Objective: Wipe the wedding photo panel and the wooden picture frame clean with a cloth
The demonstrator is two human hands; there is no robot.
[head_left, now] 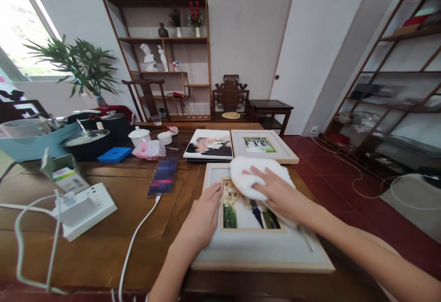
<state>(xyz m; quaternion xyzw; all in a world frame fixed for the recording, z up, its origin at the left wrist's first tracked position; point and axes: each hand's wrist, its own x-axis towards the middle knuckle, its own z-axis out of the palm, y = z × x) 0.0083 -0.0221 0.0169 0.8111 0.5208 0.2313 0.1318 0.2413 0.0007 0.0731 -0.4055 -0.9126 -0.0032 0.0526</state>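
Note:
A light-wood picture frame (262,266) lies flat near the table's front edge, a photo (230,212) set inside its pale mat. My left hand (203,215) rests on the frame's left side, fingers stretched out and nothing held. Over the upper right part of the frame, my right hand (275,187) presses a white cloth (246,169) down with bent fingers. The cloth and hand hide the photo's upper right. Just behind lie a second framed photo (282,154) and a photo album (208,144) with a partly blurred cover.
On the wooden table (138,210) to the left are a phone (162,177) on a white cable, a white power strip (90,210), an open small box (67,176), a blue box (115,154), a lidded pan (86,143) and a white teapot (138,136). Shelves (155,40) stand behind.

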